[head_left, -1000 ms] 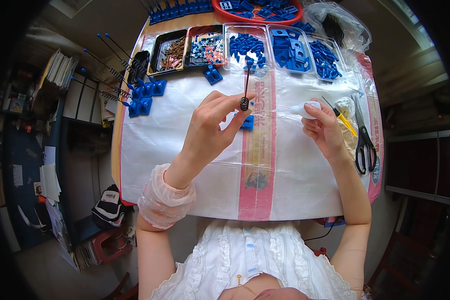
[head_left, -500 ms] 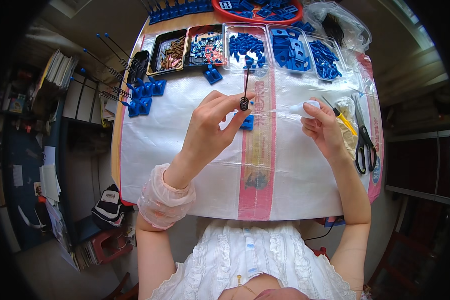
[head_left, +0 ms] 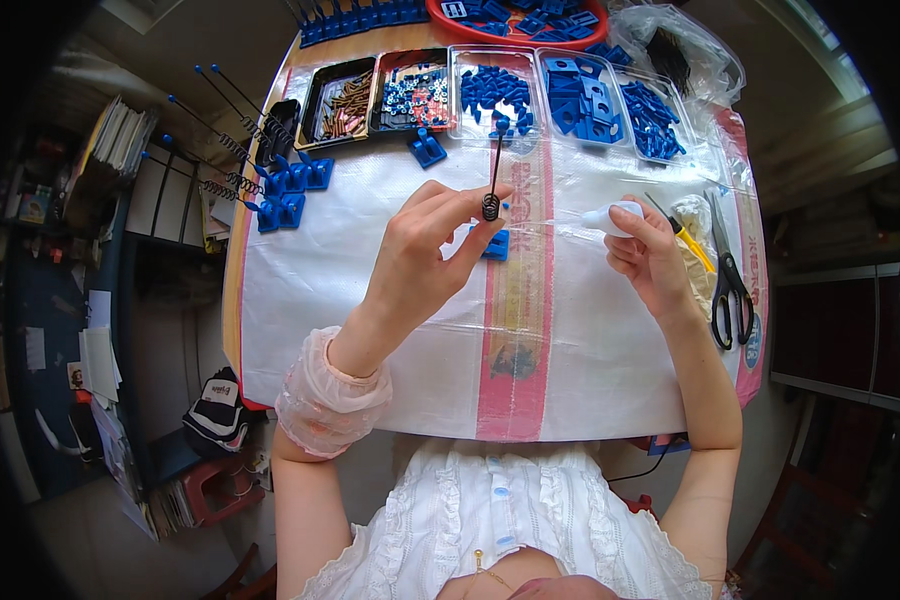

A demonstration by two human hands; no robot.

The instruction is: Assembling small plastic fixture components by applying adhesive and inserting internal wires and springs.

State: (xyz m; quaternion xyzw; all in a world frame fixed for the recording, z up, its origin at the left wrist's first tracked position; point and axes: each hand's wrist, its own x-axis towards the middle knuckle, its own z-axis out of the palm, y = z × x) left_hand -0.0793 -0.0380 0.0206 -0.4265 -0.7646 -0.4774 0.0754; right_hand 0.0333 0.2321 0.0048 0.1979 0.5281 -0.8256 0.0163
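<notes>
My left hand (head_left: 420,255) is raised over the table's middle and pinches a thin black rod with a coiled spring (head_left: 492,185) at its lower end, held upright. A small blue plastic part (head_left: 496,244) lies on the sheet just under those fingers. My right hand (head_left: 650,255) grips a small white bottle (head_left: 610,216), its tip pointing left toward the spring. A gap remains between the bottle and the spring.
A white plastic sheet (head_left: 370,330) covers the table. Trays of blue parts (head_left: 570,95), brown pieces (head_left: 342,100) and mixed bits (head_left: 413,95) line the far edge. Black scissors (head_left: 728,285) and a yellow tool (head_left: 690,245) lie right. Assembled blue bases with spring rods (head_left: 280,190) sit left.
My right hand has drifted slightly left with the white bottle, closer to the spring. My left hand holds the rod almost still.
</notes>
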